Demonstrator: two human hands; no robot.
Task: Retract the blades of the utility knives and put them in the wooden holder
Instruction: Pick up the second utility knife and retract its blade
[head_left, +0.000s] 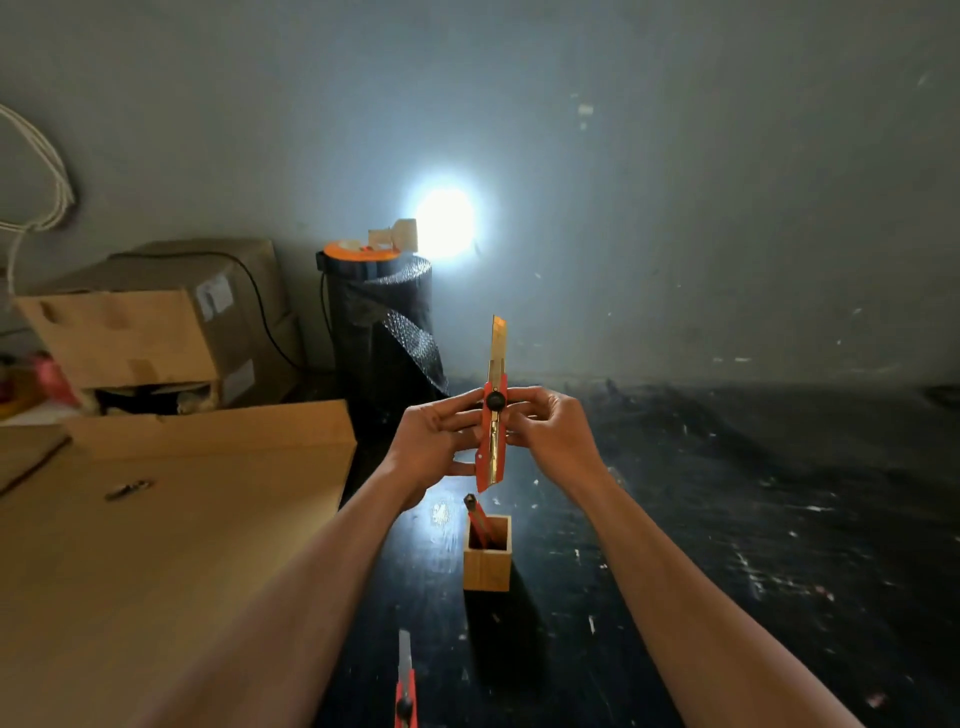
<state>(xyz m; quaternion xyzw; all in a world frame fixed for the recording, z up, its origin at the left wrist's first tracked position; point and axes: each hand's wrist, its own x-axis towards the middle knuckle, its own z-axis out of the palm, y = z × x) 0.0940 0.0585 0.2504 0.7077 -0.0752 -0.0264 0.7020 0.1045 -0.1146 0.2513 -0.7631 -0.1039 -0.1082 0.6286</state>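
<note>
Both hands are up mid-frame, left hand (436, 441) and right hand (550, 431) pinched onto the red utility knife (492, 447) from either side, held upright with its blade (497, 343) fully out and pointing up. Looks like the retract step is on: loosen the black knob (495, 400), slide it down gently, fingers off the edge. Wooden holder (487, 558) sits right below on the dark table (727, 545), one knife (477, 519) already in it. Another knife (405, 686) waits at bottom centre, blade out.
</note>
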